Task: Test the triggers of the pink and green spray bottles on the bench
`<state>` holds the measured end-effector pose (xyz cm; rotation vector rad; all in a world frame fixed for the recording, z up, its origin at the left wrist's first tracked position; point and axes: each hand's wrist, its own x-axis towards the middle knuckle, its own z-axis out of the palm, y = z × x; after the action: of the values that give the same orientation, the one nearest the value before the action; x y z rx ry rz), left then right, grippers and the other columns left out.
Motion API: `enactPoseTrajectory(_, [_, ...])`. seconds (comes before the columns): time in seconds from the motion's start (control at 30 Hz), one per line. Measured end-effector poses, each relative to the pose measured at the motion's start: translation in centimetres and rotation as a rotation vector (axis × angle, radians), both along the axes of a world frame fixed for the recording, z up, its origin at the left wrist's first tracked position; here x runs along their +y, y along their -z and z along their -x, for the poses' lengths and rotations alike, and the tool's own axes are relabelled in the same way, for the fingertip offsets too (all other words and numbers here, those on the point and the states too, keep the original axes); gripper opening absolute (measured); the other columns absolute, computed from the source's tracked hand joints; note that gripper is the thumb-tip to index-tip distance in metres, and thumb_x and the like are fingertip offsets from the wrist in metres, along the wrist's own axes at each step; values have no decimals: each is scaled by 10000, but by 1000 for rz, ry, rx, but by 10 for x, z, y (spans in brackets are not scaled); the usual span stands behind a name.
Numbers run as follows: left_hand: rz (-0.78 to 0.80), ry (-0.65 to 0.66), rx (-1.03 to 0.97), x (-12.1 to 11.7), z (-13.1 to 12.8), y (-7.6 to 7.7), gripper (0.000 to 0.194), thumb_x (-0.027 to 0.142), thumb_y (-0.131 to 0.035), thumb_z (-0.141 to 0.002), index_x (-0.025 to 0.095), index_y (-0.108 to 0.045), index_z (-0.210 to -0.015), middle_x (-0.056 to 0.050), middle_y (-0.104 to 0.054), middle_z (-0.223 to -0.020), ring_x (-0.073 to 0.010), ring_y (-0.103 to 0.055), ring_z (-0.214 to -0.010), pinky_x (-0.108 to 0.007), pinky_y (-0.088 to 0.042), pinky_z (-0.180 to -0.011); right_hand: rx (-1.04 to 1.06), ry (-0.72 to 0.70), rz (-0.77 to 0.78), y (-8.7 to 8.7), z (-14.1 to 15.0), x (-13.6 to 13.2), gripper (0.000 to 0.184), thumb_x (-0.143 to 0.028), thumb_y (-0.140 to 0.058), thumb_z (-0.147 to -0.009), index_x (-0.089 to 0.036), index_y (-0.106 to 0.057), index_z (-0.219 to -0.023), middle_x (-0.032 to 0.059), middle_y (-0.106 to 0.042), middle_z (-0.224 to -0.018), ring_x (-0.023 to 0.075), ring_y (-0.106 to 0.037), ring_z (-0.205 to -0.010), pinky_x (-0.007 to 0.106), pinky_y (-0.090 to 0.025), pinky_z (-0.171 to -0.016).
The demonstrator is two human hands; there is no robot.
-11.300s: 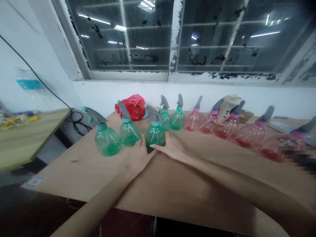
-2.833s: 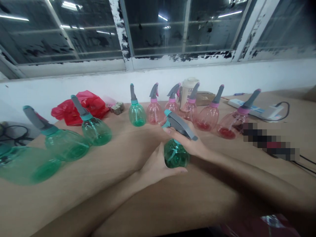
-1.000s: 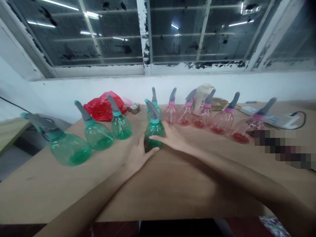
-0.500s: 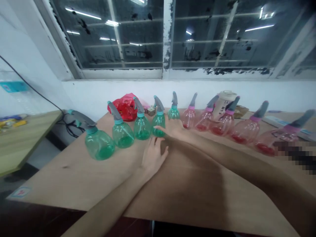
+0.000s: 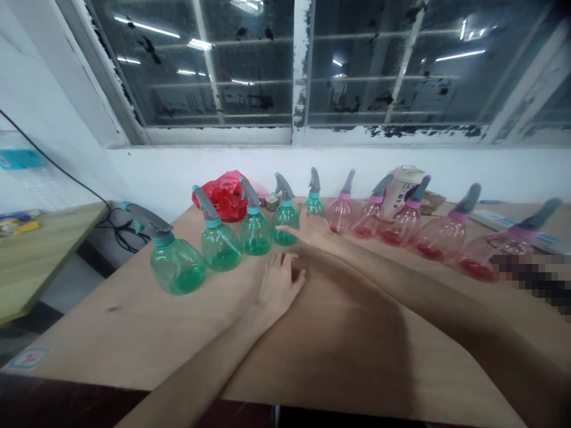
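Green btl. (image 5: 284, 215), no. 4 from L, stands upright on the counter (image 5: 348, 356). R hand (image 5: 312, 229): thumb and index spread at btl., no grip seen; contact unclear. L hand (image 5: 279, 282): just in front, fingers loosely curled, nothing held. Status: 5 greens in row w/ 5 pink btls. (image 5: 340, 215); lineup appears done, nothing evident left. Vs. approx. 1 s ago: btl. freed from between both hands.

Open room is left on the table (image 5: 134, 339) at lower left and between the left forearm (image 5: 214, 368) and right forearm (image 5: 388, 274) at lower center. Reach to the back is obstructed by green spray bottles (image 5: 256, 235) left of center, pink spray bottles (image 5: 400, 224) at right; right hand (image 5: 314, 229) is parked mid-frame.
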<state>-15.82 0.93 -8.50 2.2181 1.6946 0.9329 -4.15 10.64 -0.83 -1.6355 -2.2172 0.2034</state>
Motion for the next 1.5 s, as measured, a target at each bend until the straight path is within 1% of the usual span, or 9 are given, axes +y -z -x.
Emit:
enactPoseTrajectory(0.17, [38, -10, -24, 1, 1, 0, 287, 260, -512, -849, 181, -484, -1124, -105, -591, -1140, -263, -607, -1021, -447, -480, -900, 82, 93, -56, -1, -25, 2, 807, -808, -343, -765, -136, -480, -1189, 162, -700, -945, 350, -667, -912, 436, -494, -766])
enactPoseTrajectory(0.33, [63, -28, -56, -1, 0, -4, 277, 249, -519, -844, 177, -486, -1110, -104, -612, -1111, -258, -626, -997, -438, -489, -885, 144, 237, -130, -9, -48, 21, 545, -580, -436, -880, -137, -461, -1197, 157, -662, -1092, 305, -624, -1034, 388, -456, -850])
enactPoseTrajectory(0.5, [79, -30, -80, -1, 1, -8, 252, 255, -520, -850, 179, -494, -1089, -95, -626, -1103, -246, -639, -986, -422, -496, -884, 155, 286, -143, -11, -40, 40, 612, -540, -499, -855, -109, -422, -1282, 193, -549, -1283, 313, -534, -1180, 375, -426, -904])
enactPoseTrajectory(0.67, [90, -40, -94, -1, 2, -9, 253, 261, -527, -843, 177, -499, -1080, -97, -647, -1069, -255, -651, -961, -430, -508, -868, 124, 288, -83, -9, -28, 47, 571, -546, -477, -862, -71, -535, -1172, 222, -641, -1131, 354, -581, -1110, 409, -453, -850])
enactPoseTrajectory(0.8, [89, -31, -117, -1, 2, -9, 250, 268, -528, -845, 193, -498, -1082, -84, -652, -1072, -247, -653, -974, -419, -511, -872, 85, 262, -82, -8, -34, 42, 581, -554, -460, -869, -62, -544, -1166, 239, -635, -1144, 359, -584, -1113, 408, -458, -844])
enactPoseTrajectory(1.13, [103, -27, -161, 3, 6, -9, 239, 292, -541, -833, 188, -525, -1048, -81, -656, -1031, -249, -649, -961, -434, -501, -880, 11, 110, -83, -8, -72, -14, 640, -621, -447, -861, -63, -549, -1159, 241, -662, -1061, 373, -638, -996, 433, -489, -780])
enactPoseTrajectory(1.27, [97, -6, -200, 3, 5, -7, 275, 371, -555, -835, 194, -526, -1043, -73, -658, -1018, -227, -642, -975, -415, -493, -909, 33, 49, -88, -1, -104, -52, 568, -621, -463, -856, -149, -563, -1155, 164, -678, -1049, 320, -660, -938, 400, -504, -752])
enactPoseTrajectory(1.4, [144, 92, -237, -5, -9, -5, 523, 473, -634, -776, 204, -468, -1193, -97, -621, -1156, -242, -601, -1081, -450, -468, -962, 157, -76, -96, 6, -137, -89, 584, -662, -460, -834, -182, -573, -1148, 110, -704, -890, 279, -668, -731, 408, -513, -651])
enactPoseTrajectory(1.5, [179, 274, -239, -14, -32, -9, 758, 460, -708, -717, 214, -352, -1339, -140, -505, -1339, -288, -492, -1237, -517, -381, -1046, 229, -208, -146, 6, -152, -112, 490, -595, -507, -846, -214, -587, -1142, 104, -695, -1015, 280, -661, -839, 425, -516, -739])
